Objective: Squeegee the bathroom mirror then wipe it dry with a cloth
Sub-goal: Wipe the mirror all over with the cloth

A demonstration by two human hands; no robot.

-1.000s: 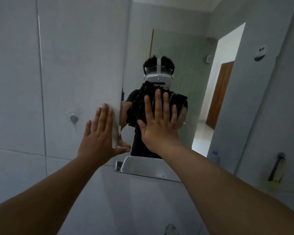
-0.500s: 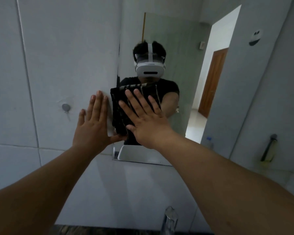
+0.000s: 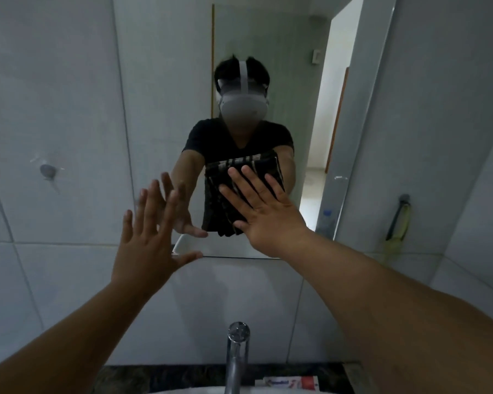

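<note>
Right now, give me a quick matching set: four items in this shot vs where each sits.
Items:
1. cloth
2. left hand
3. tap
4. toothpaste tube

Places:
A. bottom centre, below the mirror
B. flat under the right hand on the glass
C. lying on the dark counter, bottom right of the tap
D. open palm at the mirror's lower left corner

Pairs: 1-B, 2-D, 3-A, 4-C
</note>
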